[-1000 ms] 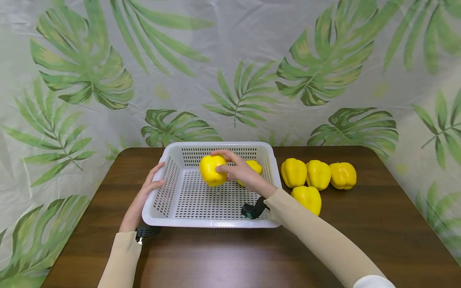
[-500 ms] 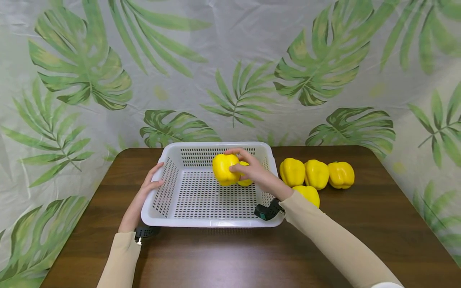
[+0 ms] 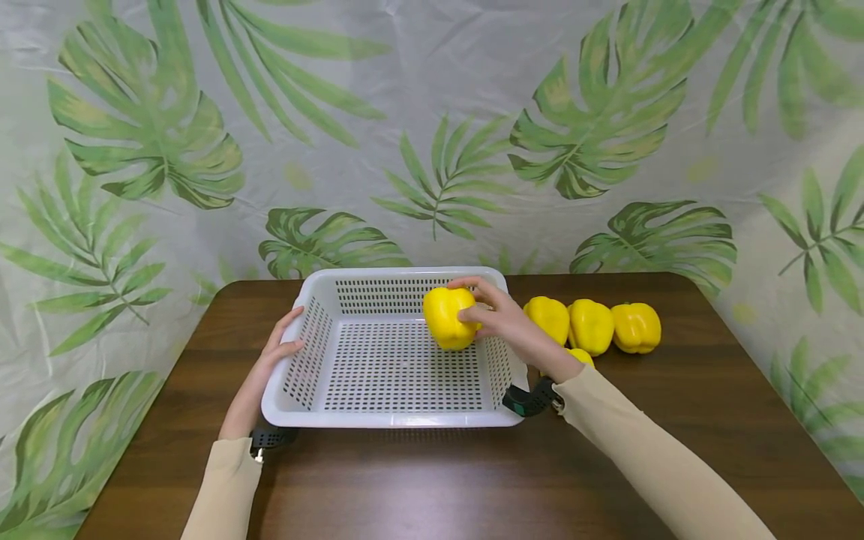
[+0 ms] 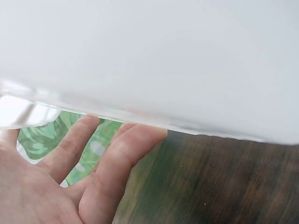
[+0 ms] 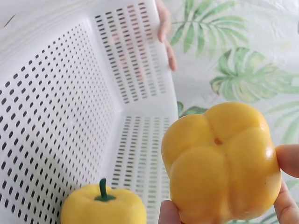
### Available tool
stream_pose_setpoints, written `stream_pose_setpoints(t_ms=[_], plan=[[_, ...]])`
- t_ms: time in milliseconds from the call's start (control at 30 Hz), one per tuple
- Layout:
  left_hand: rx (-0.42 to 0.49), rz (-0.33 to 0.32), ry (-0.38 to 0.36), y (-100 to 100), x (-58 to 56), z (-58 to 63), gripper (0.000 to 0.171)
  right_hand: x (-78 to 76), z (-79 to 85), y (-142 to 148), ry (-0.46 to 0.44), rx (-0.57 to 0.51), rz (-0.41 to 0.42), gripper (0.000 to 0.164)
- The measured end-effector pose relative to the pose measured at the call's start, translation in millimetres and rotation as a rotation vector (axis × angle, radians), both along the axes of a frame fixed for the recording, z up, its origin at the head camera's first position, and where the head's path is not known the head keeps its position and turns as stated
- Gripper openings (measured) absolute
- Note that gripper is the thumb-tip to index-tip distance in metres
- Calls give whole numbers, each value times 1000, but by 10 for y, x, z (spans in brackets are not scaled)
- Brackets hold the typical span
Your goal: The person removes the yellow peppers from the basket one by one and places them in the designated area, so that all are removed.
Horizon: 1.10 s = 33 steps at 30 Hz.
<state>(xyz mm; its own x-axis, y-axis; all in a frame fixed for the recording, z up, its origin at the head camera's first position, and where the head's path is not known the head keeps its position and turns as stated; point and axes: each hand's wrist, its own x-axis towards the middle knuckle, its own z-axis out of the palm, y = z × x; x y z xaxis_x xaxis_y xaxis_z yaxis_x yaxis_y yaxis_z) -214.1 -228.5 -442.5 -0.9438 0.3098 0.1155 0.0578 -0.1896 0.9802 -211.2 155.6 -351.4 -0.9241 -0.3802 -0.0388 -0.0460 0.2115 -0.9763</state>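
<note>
My right hand (image 3: 502, 319) pinches a yellow bell pepper (image 3: 445, 319) between thumb and fingers, above the right part of a white perforated plastic basket (image 3: 394, 420). In the right wrist view the held pepper's lobed end faces the camera. A second yellow bell pepper (image 5: 103, 210) with a green stem lies inside the basket; in the head view it is almost wholly hidden behind the held pepper and hand. At the basket's left side, my left hand (image 3: 267, 363) touches the outside of the rim with fairly straight, spread fingers, also visible in the left wrist view.
Right of the basket, a row of yellow peppers (image 3: 591, 328) stands on the dark wooden table (image 3: 418, 487). Another pepper (image 3: 580, 357) sits in front of them, partly hidden by the right forearm. A leaf-print cloth (image 3: 439, 112) hangs behind the table.
My right hand has carried the held pepper rightward across the basket, covering the pepper inside it. My left hand has stayed at the left rim.
</note>
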Motion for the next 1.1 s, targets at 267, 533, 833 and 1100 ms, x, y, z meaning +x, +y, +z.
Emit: stream_pose_setpoints(t_ms=[267,533,833,1100], plan=[[-6,10,-10,5,15,11,63,56,38,160,24,-1,-15,44],[1,7,-16,9,17,0,63,103,21,362,23,-8,-42,44],[-1,-2,-12,8,24,9,63,172,-14,628,32,-20,-82,44],[12,-20,-12,9,29,9,63,239,-35,796,29,-32,-98,43]])
